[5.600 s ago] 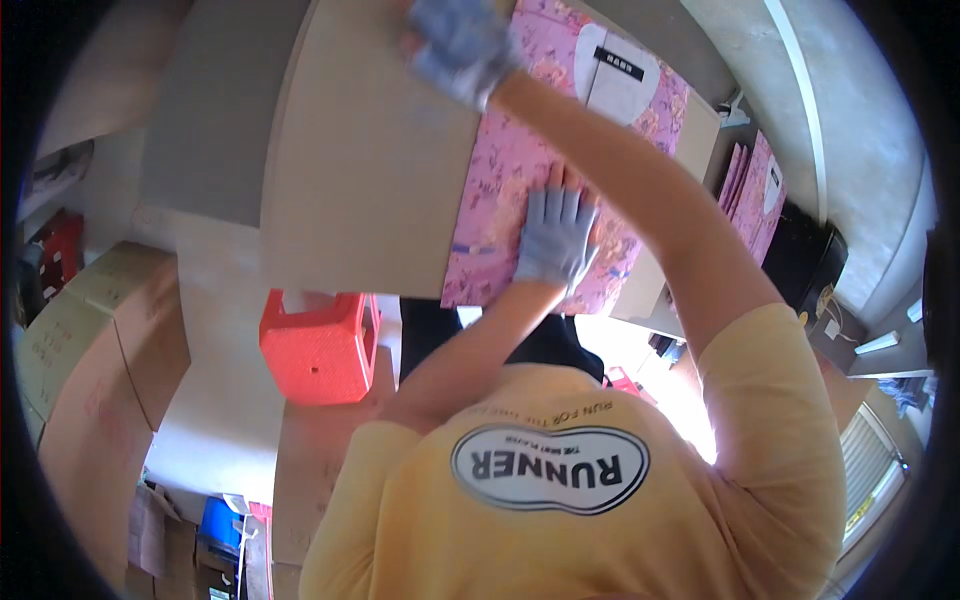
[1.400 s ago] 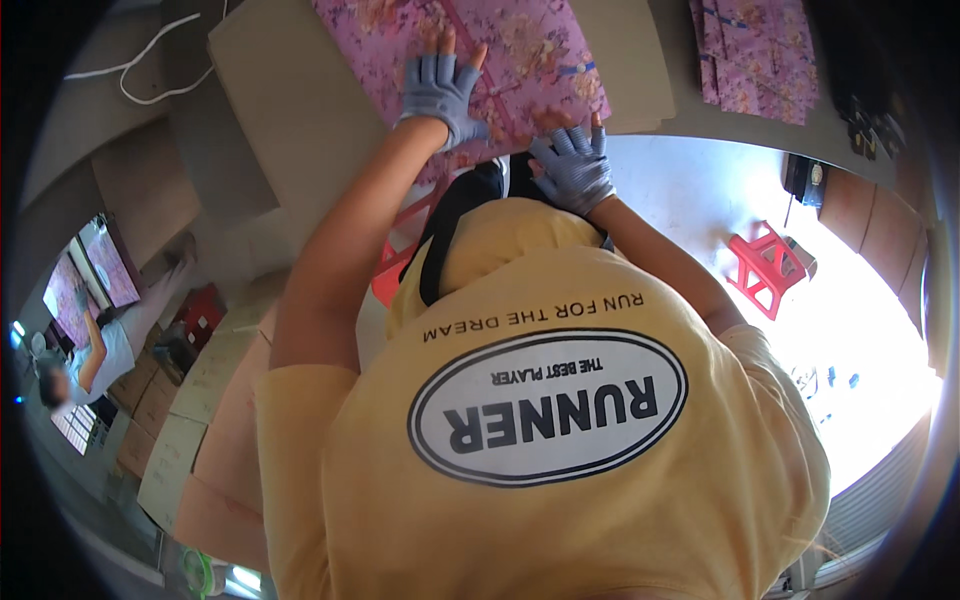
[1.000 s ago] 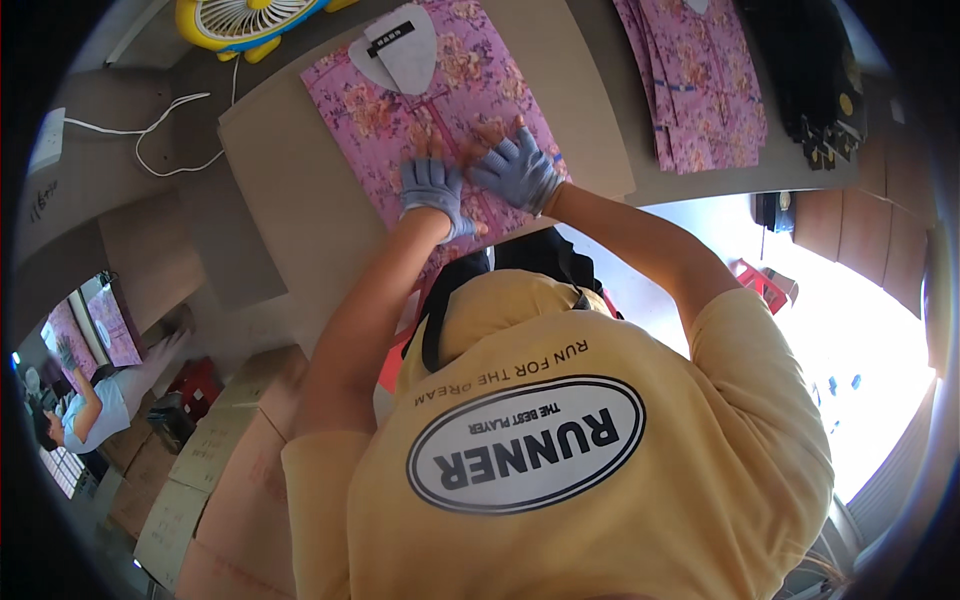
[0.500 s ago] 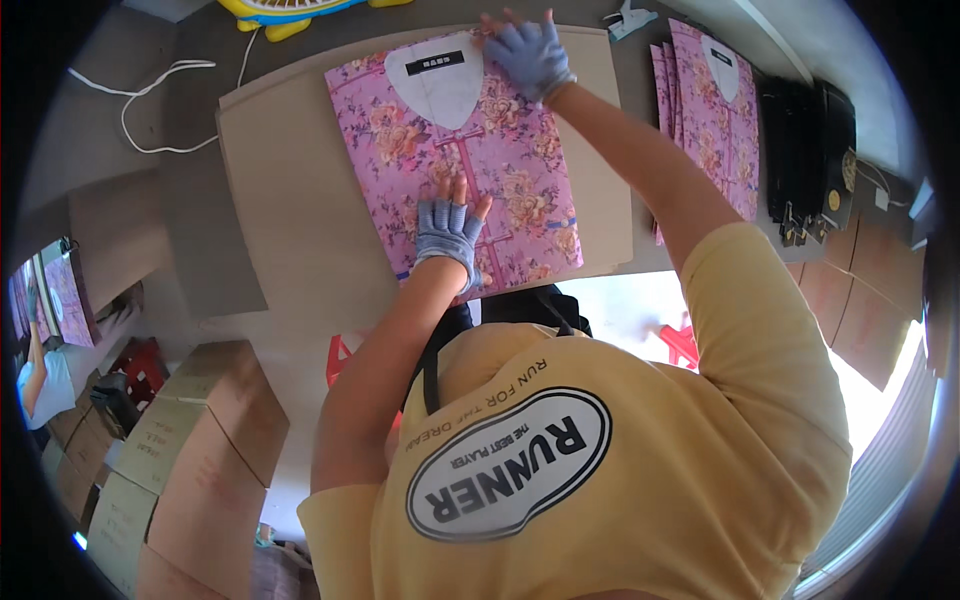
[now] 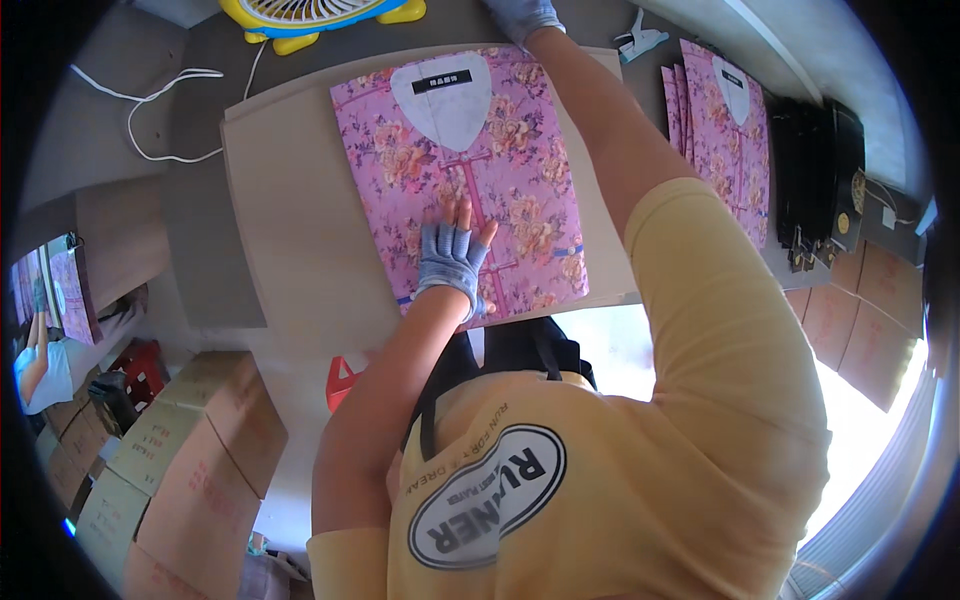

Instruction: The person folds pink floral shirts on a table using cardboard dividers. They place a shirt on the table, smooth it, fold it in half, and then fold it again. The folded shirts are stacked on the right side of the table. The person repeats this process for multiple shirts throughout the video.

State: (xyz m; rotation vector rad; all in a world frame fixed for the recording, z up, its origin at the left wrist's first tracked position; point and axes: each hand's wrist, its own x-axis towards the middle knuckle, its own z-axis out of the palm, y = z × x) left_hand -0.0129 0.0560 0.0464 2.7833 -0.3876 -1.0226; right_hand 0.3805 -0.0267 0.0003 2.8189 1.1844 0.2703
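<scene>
A folded pink floral garment (image 5: 530, 200) lies flat on a brown cardboard sheet (image 5: 290, 220) in front of me. Its neckline frames a white oval with a small black label (image 5: 442, 82). My left hand (image 5: 452, 258), in a grey-blue fingerless glove, rests palm down on the lower middle of the garment, fingers stretched out. Past the garment's far edge reaches my right hand (image 5: 525, 18), gloved alike; the top of the picture cuts off its fingers, so what they touch is hidden.
A yellow and blue fan (image 5: 300, 14) stands at the far side, beside a white cord (image 5: 150, 100). Far right are a pale plastic tool (image 5: 640, 38), more pink floral garments (image 5: 725, 130) and black items (image 5: 805, 170). Cardboard boxes (image 5: 200, 440) stack lower left; another person works far left.
My right hand has moved away from the garment's top right corner, farther out toward the upper edge. My left hand stays on the garment. The whole view has shifted slightly.
</scene>
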